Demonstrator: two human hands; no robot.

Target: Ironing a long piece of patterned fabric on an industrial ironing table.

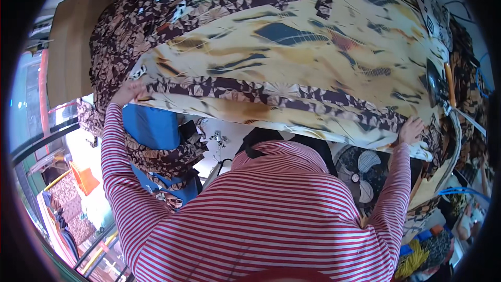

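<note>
A long strip of dark brown and beige patterned fabric lies along the near edge of a table covered in yellow printed cloth. At the strip's left end is my left hand, with its fingers on the fabric. My right hand rests at the strip's right end, by the table's corner. Whether the fingers of either hand pinch the strip or lie flat on it cannot be told. Another strip of the same pattern curves across the far part of the table, joining a heap of such fabric at the far left.
An iron with an orange handle stands at the table's right side, beside a cord. Under the table edge are a fan and a blue object with fabric draped round it. A brown cardboard panel stands at the left.
</note>
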